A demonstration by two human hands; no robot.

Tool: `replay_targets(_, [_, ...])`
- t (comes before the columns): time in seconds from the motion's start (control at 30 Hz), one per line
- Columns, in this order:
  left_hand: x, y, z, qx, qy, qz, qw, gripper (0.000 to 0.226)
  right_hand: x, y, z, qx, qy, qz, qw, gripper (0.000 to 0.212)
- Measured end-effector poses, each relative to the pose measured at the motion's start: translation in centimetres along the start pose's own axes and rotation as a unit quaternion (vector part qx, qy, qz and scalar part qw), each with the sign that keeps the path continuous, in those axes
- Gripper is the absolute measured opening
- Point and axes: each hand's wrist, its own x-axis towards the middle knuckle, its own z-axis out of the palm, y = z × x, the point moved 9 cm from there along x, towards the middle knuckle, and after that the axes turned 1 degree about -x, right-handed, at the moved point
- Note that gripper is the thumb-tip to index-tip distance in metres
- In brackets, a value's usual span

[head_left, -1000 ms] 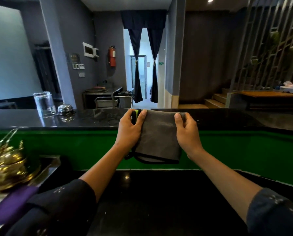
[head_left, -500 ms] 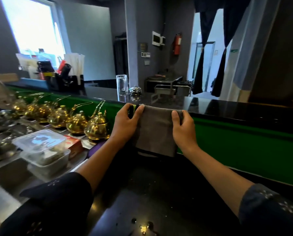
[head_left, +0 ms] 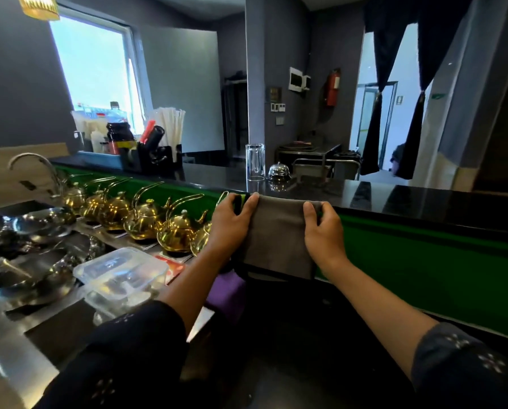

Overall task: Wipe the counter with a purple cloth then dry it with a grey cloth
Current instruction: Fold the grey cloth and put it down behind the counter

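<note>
Above the near edge of the black counter (head_left: 306, 364), a person holds a folded grey cloth (head_left: 279, 234) upright between two hands, its top edge level and its lower edge hanging clear of the stone. The left hand (head_left: 232, 222) pinches the cloth's top left corner, thumb over the front; the right hand (head_left: 323, 231) grips the top right corner the same way. The cloth's long axis runs hand to hand, parallel to the counter's green back edge (head_left: 424, 252). The purple cloth (head_left: 226, 293) lies bunched at the counter's left edge, just below the left wrist and nearer that hand. Drying looks about to begin: the bare counter lies straight down from both hands, so the cloth likely needs only lowering flat.
</note>
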Motion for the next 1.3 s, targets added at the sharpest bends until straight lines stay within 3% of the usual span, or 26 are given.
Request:
replay_targets(0.27, [9.9,-5.4,1.8,-0.064,-0.101,-0.104,0.987,0.039,7.1,1.6,5.0,-0.012,0.082,0.035,0.996,0.026])
replay_targets(0.4, [13.6,-7.9,2.7,-0.080,-0.122,-0.119,0.982,0.041,11.3,3.7,7.0,-0.050,0.091,0.064,0.993,0.021])
replay_targets(0.6, [20.9,-9.8,4.2,-0.017,-0.141,-0.084,0.986,0.032,17.9,7.1,10.1,-0.122,0.040,0.115,0.985,0.027])
replay_targets(0.8, [27.0,-12.4,6.9,0.043,-0.152,-0.044,0.987,0.021,24.3,10.9,12.8,-0.163,0.006,0.137,0.977,0.019])
replay_targets(0.9, [29.6,-13.6,8.2,0.085,-0.149,-0.018,0.985,0.010,27.1,11.6,13.9,-0.194,0.003,0.113,0.975,0.013])
replay_targets(1.03, [31.8,-15.4,9.8,0.158,-0.159,0.007,0.975,0.013,29.6,13.1,15.0,-0.276,-0.033,0.070,0.958,0.012])
replay_targets(1.13, [31.9,-15.9,11.2,0.278,-0.177,0.049,0.943,0.016,29.8,14.4,15.9,-0.349,-0.094,0.043,0.931,0.009])
replay_targets(1.2, [31.8,-15.0,11.4,0.349,-0.154,0.095,0.919,0.020,29.8,13.9,16.1,-0.369,-0.094,-0.004,0.925,0.008])
replay_targets(1.3, [31.0,-14.4,12.0,0.347,-0.179,0.107,0.915,0.021,29.2,13.2,16.4,-0.366,-0.124,-0.031,0.922,0.004])
